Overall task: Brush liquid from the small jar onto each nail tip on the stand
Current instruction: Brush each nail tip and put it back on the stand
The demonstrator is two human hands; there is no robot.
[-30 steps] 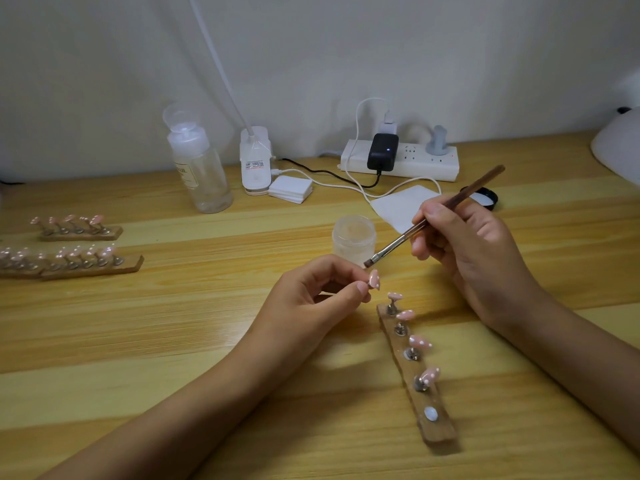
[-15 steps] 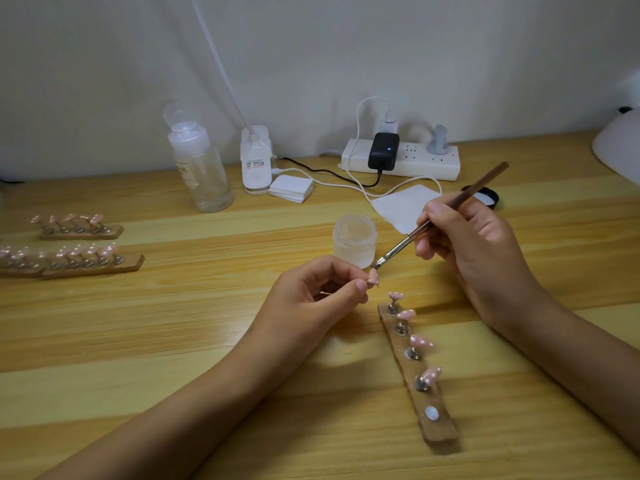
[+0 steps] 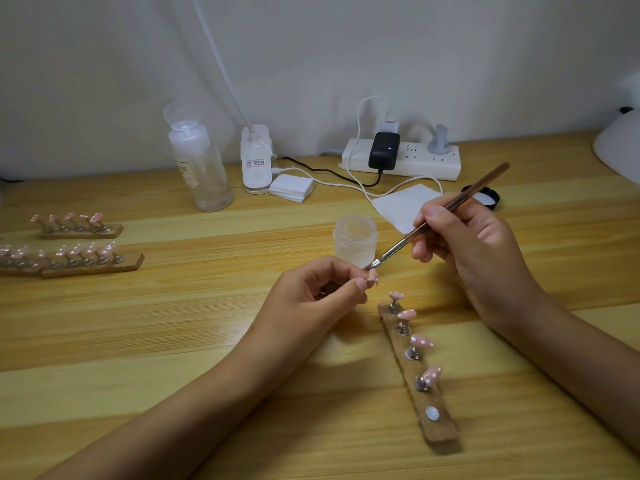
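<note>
The left hand (image 3: 311,299) pinches a nail tip (image 3: 373,279) beside the jar (image 3: 355,240), while the right hand (image 3: 474,251) grips a brush (image 3: 440,216) touching it, above the stand (image 3: 420,379).

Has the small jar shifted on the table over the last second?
No. The small jar keeps its spot just left of the white paper.
</note>
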